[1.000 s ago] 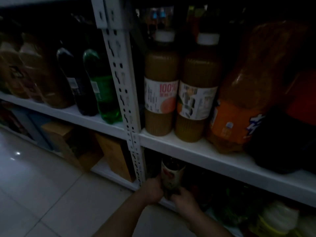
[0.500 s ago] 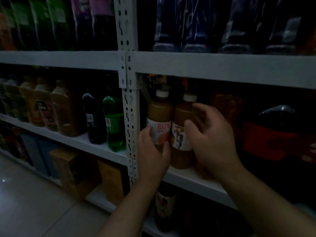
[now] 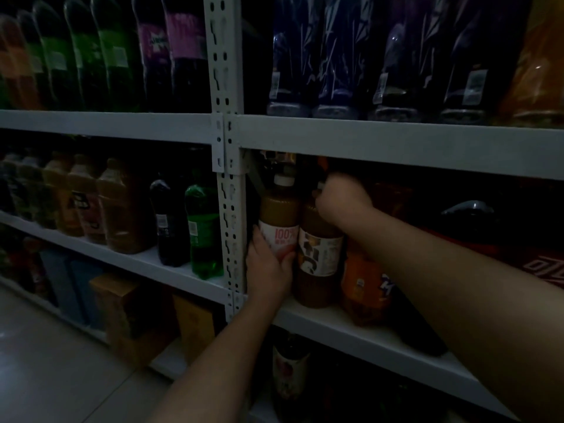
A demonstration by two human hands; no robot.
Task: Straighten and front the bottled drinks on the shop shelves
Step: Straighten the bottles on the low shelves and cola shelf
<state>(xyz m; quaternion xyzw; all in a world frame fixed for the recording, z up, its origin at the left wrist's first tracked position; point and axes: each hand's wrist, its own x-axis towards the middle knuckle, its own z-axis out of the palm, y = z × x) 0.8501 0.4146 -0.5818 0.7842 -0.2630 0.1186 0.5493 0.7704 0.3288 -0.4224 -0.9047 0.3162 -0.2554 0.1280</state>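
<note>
Two brown juice bottles with white caps stand side by side on the middle shelf, just right of the white upright post. My left hand wraps the lower body of the left juice bottle, whose label reads 100%. My right hand is closed over the top and cap of the right juice bottle, whose label faces partly sideways. An orange soda bottle stands just right of them, partly behind my right forearm.
The top shelf carries green, purple and dark blue bottles. Left of the post stand a green bottle, a dark bottle and several brown ones. A red-labelled bottle sits on the bottom shelf. Cardboard boxes stand low on the left, above the tiled floor.
Both hands left the bottle on the bottom shelf and rose to the middle shelf. The left hand closed on the left juice bottle; the right went from the bottle's side to its cap.
</note>
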